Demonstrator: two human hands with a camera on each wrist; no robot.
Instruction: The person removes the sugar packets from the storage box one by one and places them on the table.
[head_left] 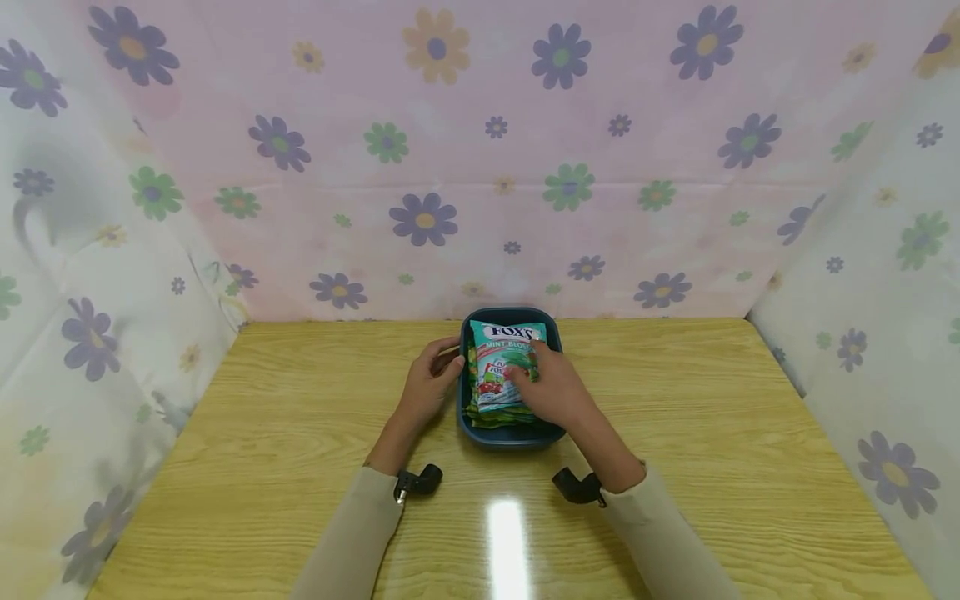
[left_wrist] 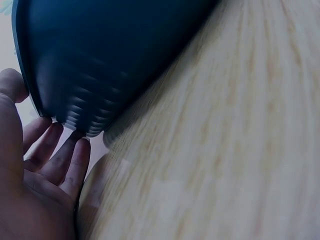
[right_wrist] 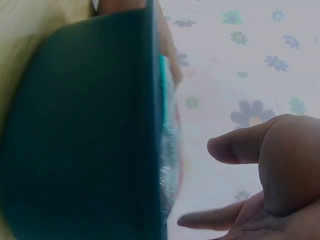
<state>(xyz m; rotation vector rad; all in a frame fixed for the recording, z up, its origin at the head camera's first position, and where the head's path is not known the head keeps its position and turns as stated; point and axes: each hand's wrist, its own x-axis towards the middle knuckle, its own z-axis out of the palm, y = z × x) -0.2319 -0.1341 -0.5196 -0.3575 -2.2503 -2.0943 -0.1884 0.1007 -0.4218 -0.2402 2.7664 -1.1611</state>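
A dark blue plastic bin [head_left: 510, 443] stands on the table near its back edge. On top inside it lies a teal Fox's Mint Blossom candy bag [head_left: 492, 354], with green-and-yellow packets [head_left: 501, 418] stacked beneath. My left hand [head_left: 426, 387] is at the bin's left side; in the left wrist view its loosely bent fingertips meet the bin's outer wall, thumb near the rim. Over the right part of the candy bag is my right hand [head_left: 558, 390], thumb and finger spread apart. The right wrist view shows those fingers extended just above the bag, which bulges slightly over the rim.
The wood-grain table [head_left: 300, 467] extends to both sides of the bin. Flowered cloth [head_left: 480, 167] hangs behind it and at left and right. Black wrist-worn devices [head_left: 576, 485] sit at both sleeve cuffs, and glare shines on the tabletop in front.
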